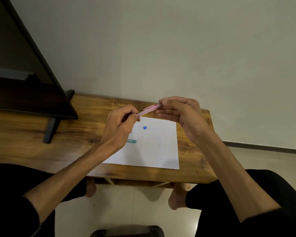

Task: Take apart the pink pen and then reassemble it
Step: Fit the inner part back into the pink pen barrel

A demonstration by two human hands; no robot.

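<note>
Above the far half of the white sheet of paper [154,147], the pink pen [149,109] is held in the air between both hands, clear of the wooden table [41,137]. The pen lies at a shallow tilt, with its right end higher and farther from the camera than its left end.

Left hand [120,127]: the fingers are curled and the fingertips pinch the lower, left end of the pen. The back of the hand faces the camera.

Right hand [179,113]: the thumb and forefinger pinch the upper, right end of the pen. The remaining fingers extend loosely to the left below the pen. Whether they touch the pen cannot be told.

Whether the pen is in one piece or partly separated cannot be told; the barrel is small and slightly blurred.

On the paper, below the hands:
- A small blue piece [145,127] lies near the middle of the sheet, apart from both hands.
- A teal object [132,141] lies to the left of centre, nearer the camera; its left end is hidden behind the left wrist.

A dark screen on a stand [20,65] occupies the left part of the table, well apart from the paper. The person's knees in dark clothing [246,194] sit at the near edge of the table.
</note>
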